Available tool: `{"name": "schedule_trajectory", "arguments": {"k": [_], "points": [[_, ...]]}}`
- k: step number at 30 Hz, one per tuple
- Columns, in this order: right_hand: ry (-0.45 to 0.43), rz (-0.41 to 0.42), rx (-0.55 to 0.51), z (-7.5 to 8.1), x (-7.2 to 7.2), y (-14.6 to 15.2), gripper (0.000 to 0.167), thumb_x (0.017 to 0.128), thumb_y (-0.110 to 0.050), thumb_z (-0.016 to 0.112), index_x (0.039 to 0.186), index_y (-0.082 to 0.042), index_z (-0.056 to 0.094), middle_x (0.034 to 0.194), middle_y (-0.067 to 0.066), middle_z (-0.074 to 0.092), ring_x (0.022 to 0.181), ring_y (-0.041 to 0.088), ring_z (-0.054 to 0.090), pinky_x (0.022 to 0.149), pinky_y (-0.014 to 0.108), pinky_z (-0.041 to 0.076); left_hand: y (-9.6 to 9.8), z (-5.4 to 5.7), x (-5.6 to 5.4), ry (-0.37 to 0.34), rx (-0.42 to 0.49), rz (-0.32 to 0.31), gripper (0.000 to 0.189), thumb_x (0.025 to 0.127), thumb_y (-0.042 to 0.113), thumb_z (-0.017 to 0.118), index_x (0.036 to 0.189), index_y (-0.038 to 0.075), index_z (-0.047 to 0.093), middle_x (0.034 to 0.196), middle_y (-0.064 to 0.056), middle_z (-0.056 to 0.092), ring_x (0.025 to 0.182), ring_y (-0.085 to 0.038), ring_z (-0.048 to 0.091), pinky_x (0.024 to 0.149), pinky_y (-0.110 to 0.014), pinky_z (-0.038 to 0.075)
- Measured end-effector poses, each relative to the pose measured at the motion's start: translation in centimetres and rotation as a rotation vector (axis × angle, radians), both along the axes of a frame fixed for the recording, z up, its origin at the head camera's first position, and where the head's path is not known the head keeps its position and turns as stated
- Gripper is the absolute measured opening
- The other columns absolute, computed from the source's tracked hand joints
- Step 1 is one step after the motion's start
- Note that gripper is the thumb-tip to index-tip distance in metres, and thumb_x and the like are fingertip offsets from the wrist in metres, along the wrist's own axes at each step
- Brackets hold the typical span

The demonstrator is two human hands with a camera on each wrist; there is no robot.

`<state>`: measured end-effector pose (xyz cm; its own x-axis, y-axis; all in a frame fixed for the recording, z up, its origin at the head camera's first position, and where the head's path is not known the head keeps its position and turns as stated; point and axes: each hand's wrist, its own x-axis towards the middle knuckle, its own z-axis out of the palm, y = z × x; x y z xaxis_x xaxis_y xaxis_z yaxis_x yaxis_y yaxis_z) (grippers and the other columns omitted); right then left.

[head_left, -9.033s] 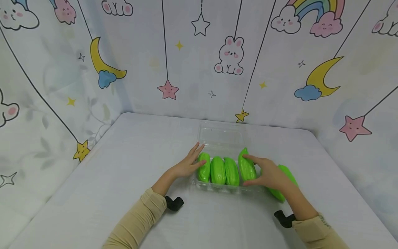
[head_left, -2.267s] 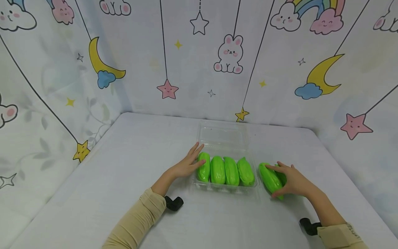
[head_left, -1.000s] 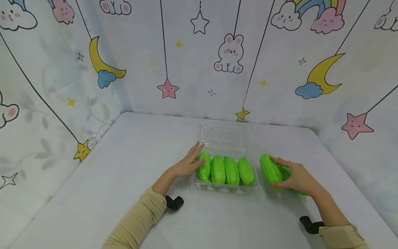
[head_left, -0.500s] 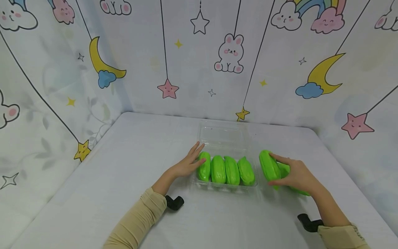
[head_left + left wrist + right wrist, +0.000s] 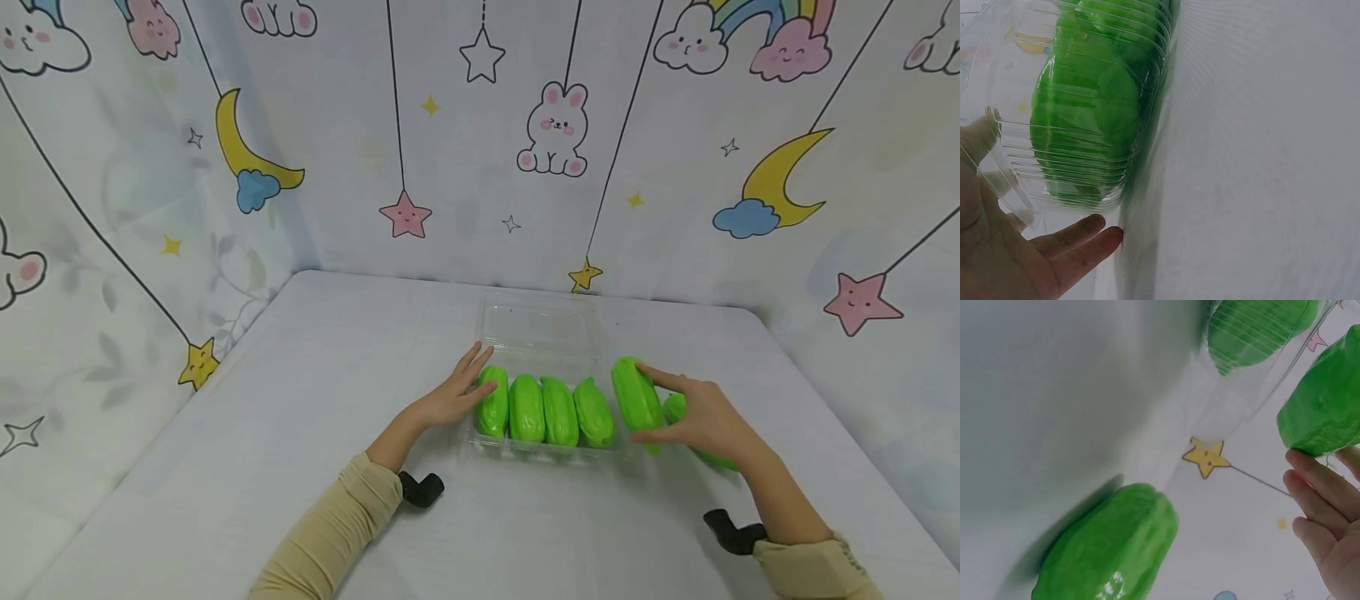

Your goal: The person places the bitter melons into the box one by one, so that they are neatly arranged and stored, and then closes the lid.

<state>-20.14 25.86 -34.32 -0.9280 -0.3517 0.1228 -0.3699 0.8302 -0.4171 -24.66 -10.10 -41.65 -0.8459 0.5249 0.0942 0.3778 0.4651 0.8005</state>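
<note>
A clear plastic clamshell box [image 5: 540, 452] stands on the table with its lid [image 5: 536, 327] folded back. Inside, several glossy green oblong vegetable-like pieces [image 5: 527, 410] sit side by side. My left hand [image 5: 448, 400] lies at the box's left side, fingers extended; in the left wrist view its fingers [image 5: 1079, 240] are around the box corner. Just right of the box, my right hand [image 5: 708, 418] pinches another green oblong piece [image 5: 636, 393] between thumb and fingers, above the table. The right wrist view has this held piece [image 5: 1325, 400] at its right edge.
One more green oblong piece [image 5: 718, 458] lies on the white table [image 5: 360, 333] beneath the right hand, partly hidden by it. Behind the table hangs a cloth backdrop [image 5: 465, 167] printed with stars, moons and rabbits. Black camera mounts [image 5: 422, 490] stick out at both wrists.
Earlier, my right hand set a piece into the box's right end. Since then it has gripped another from the table, raised it and carried it left. The left hand has stayed put.
</note>
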Motion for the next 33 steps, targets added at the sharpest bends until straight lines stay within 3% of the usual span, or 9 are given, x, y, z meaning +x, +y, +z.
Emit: {"name": "schedule_trajectory", "arguments": {"k": [9,16,33], "points": [[0.031,0.048,-0.040,0.0,-0.1,-1.5,0.097,0.056,-0.044,0.085,0.136,-0.007,0.044,0.126,0.025,0.050,0.116,0.043,0.044,0.087,0.061,0.036,0.1,0.2,0.1,0.002,-0.001,-0.003,0.063,0.099,0.032,0.038,0.148,0.011,0.004,0.152,-0.010,-0.011,0.138,-0.031,-0.004,0.105,-0.056,0.016],[0.034,0.053,-0.049,-0.1,-0.4,-2.7,0.098,0.055,-0.050,0.083,0.135,-0.006,0.046,0.124,0.025,0.052,0.116,0.048,0.042,0.088,0.063,0.034,0.1,0.1,0.1,0.005,-0.001,-0.001,0.063,0.099,0.033,0.038,0.148,0.012,0.004,0.152,-0.011,-0.011,0.138,-0.032,-0.004,0.104,-0.057,0.016],[0.023,0.083,-0.070,-1.2,-0.9,-5.2,0.099,0.056,-0.054,0.081,0.136,-0.007,0.045,0.124,0.021,0.054,0.116,0.039,0.047,0.087,0.057,0.040,0.0,0.0,0.1,0.011,0.002,-0.003,0.064,0.099,0.035,0.038,0.148,0.011,0.005,0.152,-0.011,-0.011,0.137,-0.032,-0.004,0.104,-0.058,0.015]]}}
